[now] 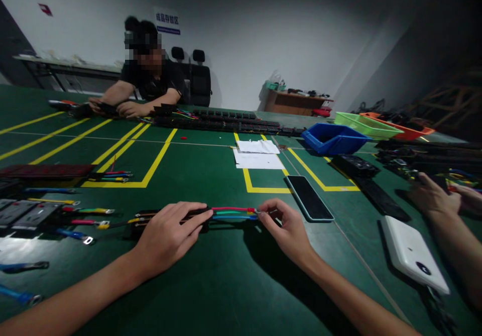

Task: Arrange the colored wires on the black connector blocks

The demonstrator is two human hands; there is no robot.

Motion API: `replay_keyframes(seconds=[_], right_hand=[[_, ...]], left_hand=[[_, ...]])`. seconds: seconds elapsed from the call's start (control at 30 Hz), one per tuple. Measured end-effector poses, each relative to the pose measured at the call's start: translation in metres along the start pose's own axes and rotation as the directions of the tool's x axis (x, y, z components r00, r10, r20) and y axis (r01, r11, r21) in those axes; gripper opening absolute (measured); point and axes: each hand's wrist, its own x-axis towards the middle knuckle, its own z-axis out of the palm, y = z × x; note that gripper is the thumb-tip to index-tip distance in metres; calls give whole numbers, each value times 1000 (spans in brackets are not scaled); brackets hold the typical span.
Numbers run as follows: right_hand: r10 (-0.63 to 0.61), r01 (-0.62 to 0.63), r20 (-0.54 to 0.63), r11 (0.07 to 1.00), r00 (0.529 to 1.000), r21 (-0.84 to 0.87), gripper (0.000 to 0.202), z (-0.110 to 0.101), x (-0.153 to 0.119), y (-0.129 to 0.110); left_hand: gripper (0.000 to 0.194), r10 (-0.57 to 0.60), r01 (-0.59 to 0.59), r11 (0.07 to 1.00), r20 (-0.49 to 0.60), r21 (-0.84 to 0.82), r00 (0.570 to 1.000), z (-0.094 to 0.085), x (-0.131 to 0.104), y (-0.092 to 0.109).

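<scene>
A pale wall [241, 60] spans the far side, brighter toward the left and sinking into shadow at the upper right. It bears a sign [167, 19] and, farther left, a small red plate [45, 9]. Along it stand a long narrow table [88, 67] at far left, black seating [200, 82] and a brown desk [284, 104] farther right. Nearer, a green tabletop [211, 286] with yellow lines [161, 155] catches glare at left
</scene>
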Motion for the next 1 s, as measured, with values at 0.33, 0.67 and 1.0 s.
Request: replay_keyframes(seconds=[0.33,0.67,1.0], right_hand=[[-26,25,-24,998,999,-58,26,-5,0,3],[-32,32,-37,999,999,-15,30,-3,-4,2],[5,-26,96,975,995,222,33,-4,-3,-1]], left_hand=[[43,3,-3,1000,-15,4,1000,0,0,0],[43,4,-4,1000,-19,-5,1000,0,-1,1],[43,-29,29,999,-20,20,999,-1,1,1]])
